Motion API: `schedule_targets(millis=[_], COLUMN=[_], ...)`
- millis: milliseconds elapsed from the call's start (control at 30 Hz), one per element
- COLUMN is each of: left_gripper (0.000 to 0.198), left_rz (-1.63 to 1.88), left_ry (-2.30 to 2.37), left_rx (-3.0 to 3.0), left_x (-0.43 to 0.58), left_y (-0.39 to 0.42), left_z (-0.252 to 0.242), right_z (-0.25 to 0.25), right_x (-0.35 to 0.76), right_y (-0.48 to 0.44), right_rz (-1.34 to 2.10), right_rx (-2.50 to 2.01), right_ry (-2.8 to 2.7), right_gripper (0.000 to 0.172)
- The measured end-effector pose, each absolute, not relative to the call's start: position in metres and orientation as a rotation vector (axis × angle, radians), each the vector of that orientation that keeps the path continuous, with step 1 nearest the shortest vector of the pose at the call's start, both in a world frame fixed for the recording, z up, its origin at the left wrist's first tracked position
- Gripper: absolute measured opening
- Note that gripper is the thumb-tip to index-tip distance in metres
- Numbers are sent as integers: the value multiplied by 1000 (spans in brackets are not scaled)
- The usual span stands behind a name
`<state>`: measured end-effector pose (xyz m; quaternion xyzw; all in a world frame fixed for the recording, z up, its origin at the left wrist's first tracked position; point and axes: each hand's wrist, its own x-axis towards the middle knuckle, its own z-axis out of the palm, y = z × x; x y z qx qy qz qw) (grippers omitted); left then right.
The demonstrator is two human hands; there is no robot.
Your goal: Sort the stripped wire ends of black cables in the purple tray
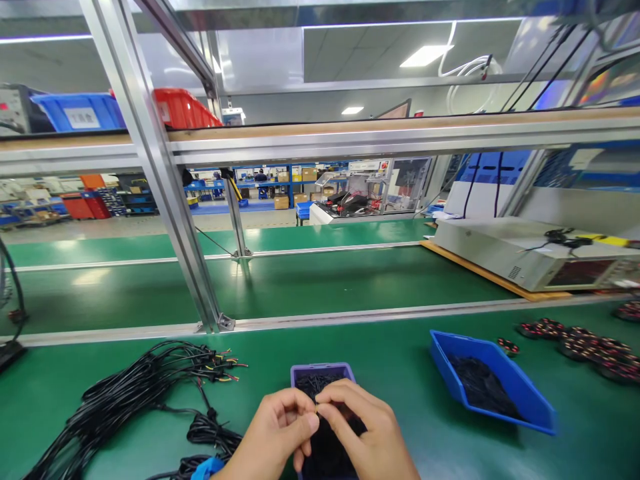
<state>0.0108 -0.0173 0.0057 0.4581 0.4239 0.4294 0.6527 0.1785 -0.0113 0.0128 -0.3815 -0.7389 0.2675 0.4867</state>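
Note:
My left hand (280, 430) and my right hand (367, 427) meet fingertip to fingertip, both closed in a pinch. Between them shows a tiny yellowish speck, too small to name. Under the hands stands a purple bin (323, 367) holding small black parts (315, 383); the hands hide much of it. Left of them lies a bundle of black cables (135, 387) with bare coloured wire ends (225, 367). A coiled black cable (213, 427) rests close by my left wrist, which has a blue band (207, 468) on it.
To the right sits a blue bin (530, 407) with black pieces inside. Beyond it are several round coil-like parts (583, 343) and a grey instrument box (510, 250). A metal upright (165, 173) rises from the green bench (390, 360), and a shelf with blue and red bins (185, 109) crosses above.

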Motion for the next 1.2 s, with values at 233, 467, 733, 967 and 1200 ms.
schedule_targets(millis=[233, 467, 733, 967, 1200], left_gripper=[54, 56, 46, 28, 13], left_rz=[1010, 987, 1085, 1081, 1043], left_ry=[987, 1069, 1091, 1103, 1123], left_rx=[1020, 1057, 1110, 1182, 1304], left_x=[10, 11, 10, 8, 5], left_y=[-19, -14, -10, -11, -13], left_z=[16, 23, -3, 4, 14], right_z=[-2, 10, 21, 21, 27], right_x=[179, 179, 185, 183, 183], right_y=[-5, -9, -12, -15, -15], right_rz=[506, 528, 599, 701, 764], right_rx=[-939, -891, -960, -1004, -1004], right_ry=[-1960, -1926, -1832, -1780, -1798], right_gripper=[24, 22, 21, 18, 16])
